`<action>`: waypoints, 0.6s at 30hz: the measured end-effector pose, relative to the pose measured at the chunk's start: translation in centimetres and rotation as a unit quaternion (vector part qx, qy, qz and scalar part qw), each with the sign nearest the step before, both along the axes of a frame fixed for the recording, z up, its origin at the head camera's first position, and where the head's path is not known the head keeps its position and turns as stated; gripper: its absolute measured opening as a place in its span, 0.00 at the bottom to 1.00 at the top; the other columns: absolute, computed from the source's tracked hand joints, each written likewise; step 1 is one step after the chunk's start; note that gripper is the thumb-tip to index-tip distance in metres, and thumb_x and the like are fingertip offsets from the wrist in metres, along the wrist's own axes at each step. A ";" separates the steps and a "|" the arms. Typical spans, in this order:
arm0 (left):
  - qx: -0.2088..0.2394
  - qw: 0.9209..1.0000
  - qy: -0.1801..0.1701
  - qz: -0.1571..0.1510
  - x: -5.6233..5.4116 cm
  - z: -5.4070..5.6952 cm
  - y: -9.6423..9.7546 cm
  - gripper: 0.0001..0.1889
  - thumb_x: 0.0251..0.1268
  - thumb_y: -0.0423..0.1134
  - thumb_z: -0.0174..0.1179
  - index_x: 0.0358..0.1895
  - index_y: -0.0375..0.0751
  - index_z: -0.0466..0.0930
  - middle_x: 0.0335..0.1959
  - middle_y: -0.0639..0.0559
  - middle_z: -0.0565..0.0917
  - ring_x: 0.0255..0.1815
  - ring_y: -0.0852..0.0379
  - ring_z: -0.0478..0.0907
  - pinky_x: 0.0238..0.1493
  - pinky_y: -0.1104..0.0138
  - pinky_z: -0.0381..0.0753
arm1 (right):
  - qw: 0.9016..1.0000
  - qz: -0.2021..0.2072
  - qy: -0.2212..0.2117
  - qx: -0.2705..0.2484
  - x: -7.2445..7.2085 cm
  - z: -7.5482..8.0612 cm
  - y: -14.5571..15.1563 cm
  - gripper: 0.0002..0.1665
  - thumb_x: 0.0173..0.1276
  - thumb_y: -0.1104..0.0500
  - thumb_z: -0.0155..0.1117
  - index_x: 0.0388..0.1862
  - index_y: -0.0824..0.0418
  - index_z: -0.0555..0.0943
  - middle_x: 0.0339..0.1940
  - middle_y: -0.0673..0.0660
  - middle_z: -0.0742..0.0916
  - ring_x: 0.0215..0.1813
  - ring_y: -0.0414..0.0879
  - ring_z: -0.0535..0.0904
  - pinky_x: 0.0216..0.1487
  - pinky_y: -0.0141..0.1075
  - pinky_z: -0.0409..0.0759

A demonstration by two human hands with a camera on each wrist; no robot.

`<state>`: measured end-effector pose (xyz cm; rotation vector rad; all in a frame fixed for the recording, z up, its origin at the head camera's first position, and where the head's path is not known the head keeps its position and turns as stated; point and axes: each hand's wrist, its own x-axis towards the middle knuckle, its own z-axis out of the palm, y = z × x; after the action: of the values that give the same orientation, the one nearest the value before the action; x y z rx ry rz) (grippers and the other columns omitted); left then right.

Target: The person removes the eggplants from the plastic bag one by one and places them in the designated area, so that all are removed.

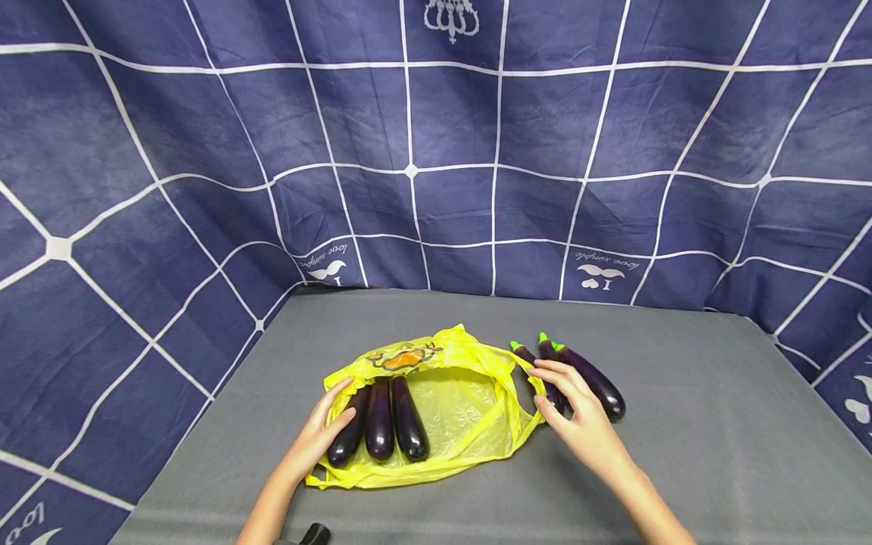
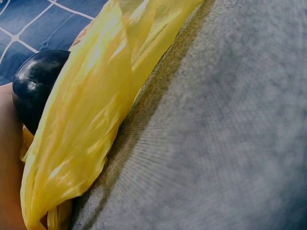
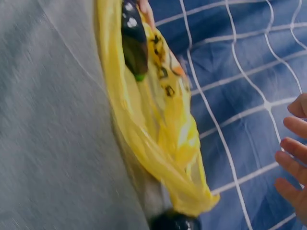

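Yellow bag (image 1: pixel 451 412) lies between left fingers (image 1: pixel 333 397) and right fingers (image 1: pixel 560 377).

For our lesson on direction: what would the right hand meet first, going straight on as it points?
The right hand would likely meet the yellow bag first, at its right edge; depth is unclear.

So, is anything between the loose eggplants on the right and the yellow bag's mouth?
Yes: the right handle loop of the yellow plastic bag lies between its mouth and the loose eggplants. The right hand is there too, partly hiding them.
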<state>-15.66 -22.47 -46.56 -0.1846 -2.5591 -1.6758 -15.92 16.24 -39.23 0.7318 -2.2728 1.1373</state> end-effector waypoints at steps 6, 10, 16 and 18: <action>-0.003 1.000 -0.002 -0.002 -0.1 -0.1 -0.1 0.27 0.65 0.43 0.51 0.67 0.48 0.57 0.69 0.43 0.57 0.70 0.43 0.47 0.65 0.41 0.46 | 0.999 0.021 0.005 0.033 1.0 -0.5 -1.6 0.25 0.52 0.69 0.65 0.51 0.57 0.78 0.53 0.56 0.78 0.59 0.39 0.70 0.58 0.13 0.57; -0.001 1.000 -0.004 0.000 -0.1 -0.1 -0.2 0.27 0.65 0.43 0.52 0.67 0.49 0.57 0.69 0.44 0.57 0.70 0.44 0.47 0.65 0.41 0.46 | 0.997 0.031 0.011 0.066 1.5 -0.9 -2.6 0.26 0.51 0.68 0.67 0.51 0.53 0.77 0.54 0.52 0.78 0.58 0.43 0.71 0.58 0.14 0.59; 0.002 1.000 -0.004 0.000 -0.2 0.0 -0.1 0.28 0.65 0.43 0.52 0.67 0.48 0.57 0.69 0.44 0.57 0.70 0.44 0.48 0.66 0.41 0.46 | 0.993 0.042 0.006 0.106 2.1 -1.1 -4.1 0.26 0.52 0.63 0.67 0.52 0.48 0.77 0.55 0.48 0.77 0.58 0.44 0.72 0.57 0.27 0.69; 0.002 1.000 -0.007 0.000 -0.2 -0.1 -0.1 0.28 0.65 0.43 0.52 0.67 0.49 0.57 0.70 0.44 0.57 0.70 0.44 0.48 0.65 0.41 0.46 | 0.992 0.053 0.004 0.114 2.2 -1.2 -4.7 0.25 0.53 0.62 0.67 0.51 0.48 0.77 0.55 0.48 0.77 0.58 0.44 0.73 0.55 0.32 0.73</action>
<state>-15.82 -22.55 -46.67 -0.1716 -2.5664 -1.6877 -13.69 11.50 -40.45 0.9529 -2.4087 0.9263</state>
